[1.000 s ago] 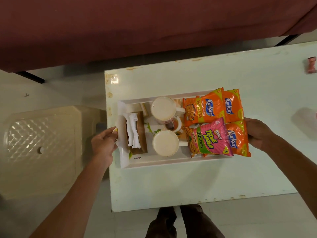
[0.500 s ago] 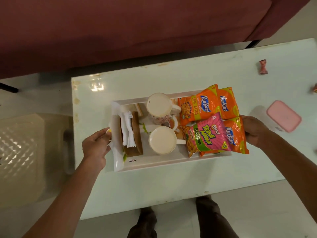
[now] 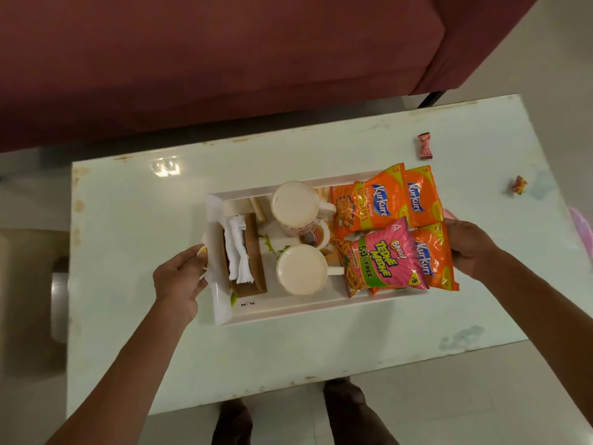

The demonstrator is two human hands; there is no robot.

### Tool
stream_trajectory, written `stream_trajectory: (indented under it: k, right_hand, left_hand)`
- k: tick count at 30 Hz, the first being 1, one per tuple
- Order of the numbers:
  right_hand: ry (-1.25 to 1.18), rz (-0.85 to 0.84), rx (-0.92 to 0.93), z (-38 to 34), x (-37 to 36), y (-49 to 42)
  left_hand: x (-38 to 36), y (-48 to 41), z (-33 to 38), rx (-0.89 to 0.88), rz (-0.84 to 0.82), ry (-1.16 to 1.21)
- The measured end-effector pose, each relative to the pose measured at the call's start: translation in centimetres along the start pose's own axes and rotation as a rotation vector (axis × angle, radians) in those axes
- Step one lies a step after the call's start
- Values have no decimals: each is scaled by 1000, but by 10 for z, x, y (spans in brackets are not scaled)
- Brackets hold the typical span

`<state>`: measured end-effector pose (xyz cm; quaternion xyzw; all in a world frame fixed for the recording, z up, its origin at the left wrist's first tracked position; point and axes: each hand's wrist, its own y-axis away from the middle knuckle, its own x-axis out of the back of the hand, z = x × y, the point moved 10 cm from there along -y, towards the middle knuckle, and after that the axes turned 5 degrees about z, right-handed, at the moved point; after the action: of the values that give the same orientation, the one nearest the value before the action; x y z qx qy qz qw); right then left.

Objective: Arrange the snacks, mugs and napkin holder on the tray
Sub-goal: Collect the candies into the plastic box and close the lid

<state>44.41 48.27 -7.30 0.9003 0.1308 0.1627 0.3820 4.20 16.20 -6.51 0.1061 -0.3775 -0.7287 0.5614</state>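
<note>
Both hands, left (image 3: 179,279) and right (image 3: 470,244), grip the ends of the loaded tray (image 3: 288,311) on the surface (image 3: 134,220); a level lift seems next.

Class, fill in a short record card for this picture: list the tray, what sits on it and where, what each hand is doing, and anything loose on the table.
surface: pale table
tray: white tray, rectangular, on the table
left end of tray: napkin holder with white napkins
middle of tray: two mugs, far mug, near mug
right end of tray: orange snack packets, pink snack packet, overlapping
left hand: at the tray's left edge
right hand: at the tray's right end, against the packets
loose items: two small wrapped sweets
</note>
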Motion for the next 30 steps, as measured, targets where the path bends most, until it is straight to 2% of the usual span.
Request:
stream_trajectory:
  k: [5,10,18,30]
  right_hand:
    - [-15,0,-51,0,3,-4]
    - [132,44,-41,-5,2,-5]
    - [417,178,97,-23,-7,4]
    - [570,223,152,-18,-20,7]
  left_hand:
    - [-5,0,-7,21,38,-9]
    - [-1,-5,-8,19,42,-16]
    - [6,-14,-7,23,40,-18]
    - [12,-28,-22,79,59,-39]
